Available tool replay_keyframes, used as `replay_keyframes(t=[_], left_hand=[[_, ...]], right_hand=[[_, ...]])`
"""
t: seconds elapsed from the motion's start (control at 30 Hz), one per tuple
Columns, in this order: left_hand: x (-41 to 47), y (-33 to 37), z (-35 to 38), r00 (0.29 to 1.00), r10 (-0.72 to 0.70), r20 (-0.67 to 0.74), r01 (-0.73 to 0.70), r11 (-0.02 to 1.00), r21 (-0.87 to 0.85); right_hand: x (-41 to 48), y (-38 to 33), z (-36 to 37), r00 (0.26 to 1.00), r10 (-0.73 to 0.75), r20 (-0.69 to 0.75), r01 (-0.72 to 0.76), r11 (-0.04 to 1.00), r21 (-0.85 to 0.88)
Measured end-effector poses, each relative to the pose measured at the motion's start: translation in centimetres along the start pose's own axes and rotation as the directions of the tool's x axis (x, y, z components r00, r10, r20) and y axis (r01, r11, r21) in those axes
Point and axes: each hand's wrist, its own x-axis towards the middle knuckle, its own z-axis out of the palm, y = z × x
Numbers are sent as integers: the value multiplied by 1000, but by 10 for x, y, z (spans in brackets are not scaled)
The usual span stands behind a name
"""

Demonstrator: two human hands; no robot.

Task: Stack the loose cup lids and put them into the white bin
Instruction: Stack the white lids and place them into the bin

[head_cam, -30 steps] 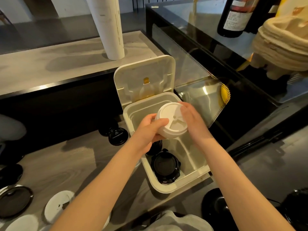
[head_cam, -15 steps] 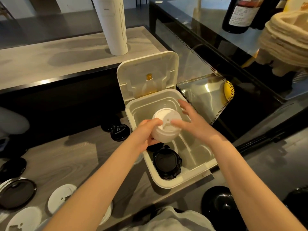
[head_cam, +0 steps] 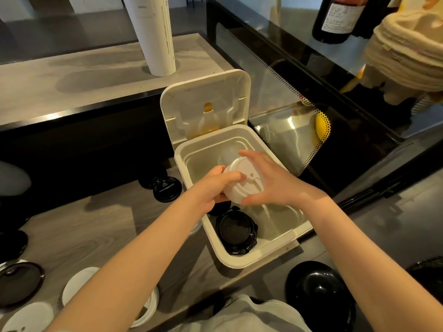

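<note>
Obs., head view:

- White lid stack (head_cam: 242, 182): held by both hands over the opening of the white bin (head_cam: 242, 261), toward its left-rear part. Stack is tilted, top face toward camera. Contact w/ bin floor or wall: cannot tell.
- L hand (head_cam: 211, 188): fingers curled round the stack's side, thumb laid across the top lid. Firm hold.
- R hand (head_cam: 272, 180): spans the top lid, thumb on near rim, forefinger on far rim, gripping across it. Other fingers are spread.
- Bin: sits at bench (head_cam: 84, 224) edge. Hinged bin cover (head_cam: 203, 101) stands up at the rear. Inside, front-left corner: black lid stack (head_cam: 236, 232), apart from the white one.
- Bench, left of bin: one black lid (head_cam: 166, 188) just beside the bin wall. Lower left: loose white lids (head_cam: 76, 281) and a dark lid (head_cam: 19, 281), well apart from bin.
- Lower right: black domed lid (head_cam: 316, 288).
- Rear shelf: tall white cup sleeve (head_cam: 155, 32), upright.
- Right: glass case w/ dark bottle (head_cam: 335, 17) on top.
</note>
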Motion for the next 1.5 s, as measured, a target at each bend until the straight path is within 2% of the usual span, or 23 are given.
replay_keyframes(t=[0.1, 0.2, 0.3, 0.37, 0.5, 0.57, 0.6, 0.63, 0.67, 0.7, 0.77, 0.8, 0.83, 0.93, 1.0, 1.13, 1.3, 1.4, 1.5], left_hand=[[0, 1, 6, 999, -32, -15, 32, 999, 12], [1, 3, 12, 998, -18, -58, 17, 1000, -11], [2, 8, 12, 998, 4, -55, -4, 1000, 2], [3, 9, 12, 999, 1, -35, -2, 1000, -9], [3, 13, 11, 995, -14, 103, 21, 997, -72], [2, 20, 10, 997, -20, 73, 18, 999, 28], [2, 23, 9, 1000, 9, 16, -12, 987, 162], [3, 24, 7, 994, 87, -63, -61, 941, 332], [2, 22, 2, 964, 224, -142, -125, 857, 500], [0, 20, -6, 902, 391, -184, -194, 748, 635], [-12, 11, -24, 743, 653, -144, -301, 519, 800], [-15, 5, -36, 696, 710, -107, -314, 435, 844], [-15, -3, -46, 695, 716, -70, -298, 375, 878], [-12, -22, -63, 850, 526, 25, -167, 224, 960], [-11, -27, -64, 902, 430, 47, -119, 141, 983], [-11, -15, -60, 929, 360, 82, -65, -59, 996], [4, 10, -38, 992, 56, 113, -83, -389, 917], [22, 9, -19, 981, -184, 63, -146, -483, 863], [36, 5, -9, 954, -300, 17, -176, -511, 841]], right_hand=[[-1, 0, 1, 999, 40, -8, -41, 996, -81], [0, -4, 1, 993, 33, -112, -50, 987, -152], [1, -6, 3, 975, 15, -221, -47, 989, -139], [3, -5, 5, 973, 20, -230, -54, 988, -145], [7, 6, 5, 969, 74, -237, -101, 989, -106], [8, 11, 3, 961, 95, -261, -126, 986, -107], [8, 13, 2, 959, 105, -262, -141, 982, -122], [8, 12, 1, 961, 112, -252, -153, 977, -150], [7, 11, 2, 966, 117, -232, -164, 968, -192], [7, 10, 3, 972, 116, -205, -167, 953, -253], [7, 9, 6, 985, 98, -139, -145, 912, -385], [9, 9, 10, 990, 87, -106, -125, 892, -435], [12, 10, 14, 994, 78, -78, -106, 872, -478], [22, 16, 27, 994, 106, -16, -97, 821, -562], [28, 20, 35, 984, 176, -6, -152, 831, -536], [38, 27, 51, 948, 315, -54, -306, 848, -433], [47, 34, 67, 911, 404, -83, -407, 848, -339], [47, 37, 72, 901, 422, -99, -431, 853, -295], [45, 41, 76, 920, 382, -90, -385, 836, -390]])
